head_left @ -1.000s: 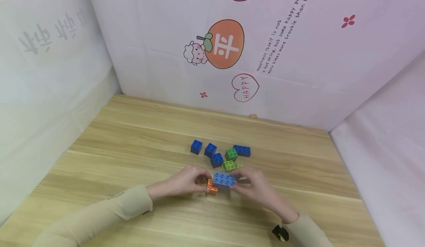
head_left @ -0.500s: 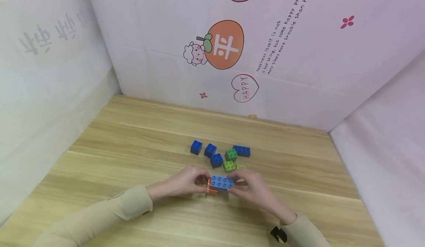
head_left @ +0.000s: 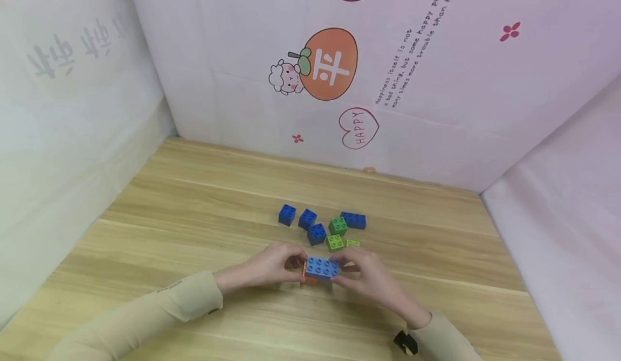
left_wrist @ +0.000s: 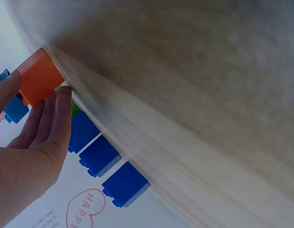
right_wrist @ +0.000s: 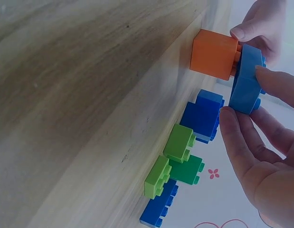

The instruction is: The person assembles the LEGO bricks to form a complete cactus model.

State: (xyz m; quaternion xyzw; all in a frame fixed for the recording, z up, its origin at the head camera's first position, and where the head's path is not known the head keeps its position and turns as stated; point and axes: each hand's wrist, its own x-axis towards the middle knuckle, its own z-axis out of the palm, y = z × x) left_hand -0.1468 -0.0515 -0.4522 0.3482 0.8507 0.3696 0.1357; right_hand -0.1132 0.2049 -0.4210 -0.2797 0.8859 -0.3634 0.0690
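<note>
My left hand point(head_left: 275, 264) grips an orange toy brick point(right_wrist: 213, 54) from its left side, thumb in front and fingers behind. Pinched at its right end by my right hand point(head_left: 371, 275), a light blue eight-stud brick point(head_left: 322, 268) lies over the orange one. The head view shows it covering most of the orange brick. From the right wrist view, the blue brick is slightly tilted on the orange studs, part of which still show between the two. The orange brick point(left_wrist: 41, 78) stands on the wooden table in the wrist views.
Behind the hands are several dark blue bricks point(head_left: 287, 215), a long dark blue brick point(head_left: 353, 220), a green brick point(head_left: 338, 226) and a lime brick point(head_left: 335, 242). A second lime brick point(right_wrist: 157, 177) lies near my right fingers. Printed white sheets point(head_left: 233, 81) wall the wooden table point(head_left: 204, 188).
My right hand has brought the light blue brick leftward and slightly down, so it now overlaps far more of the orange brick. The left hand has stayed in place.
</note>
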